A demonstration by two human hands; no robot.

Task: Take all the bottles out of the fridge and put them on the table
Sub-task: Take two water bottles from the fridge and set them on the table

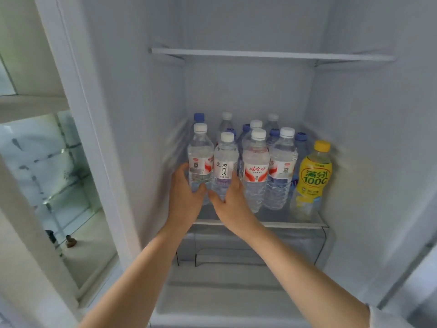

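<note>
Several clear water bottles stand on a glass shelf (295, 224) inside the open fridge. My left hand (186, 197) wraps around the base of the front-left bottle with a red and white label (200, 150). My right hand (230, 202) grips the lower part of the neighbouring bottle with a white label (224, 157). To their right stand two more red-labelled bottles (256, 166) and a yellow drink bottle with a yellow cap (313, 176). Blue-capped and white-capped bottles fill the rows behind, partly hidden.
An empty glass shelf (272, 54) spans the fridge above the bottles. A clear drawer (248, 247) sits below the bottle shelf. The fridge's left wall (132, 138) is close to my left hand. A window and a tiled ledge lie at the far left.
</note>
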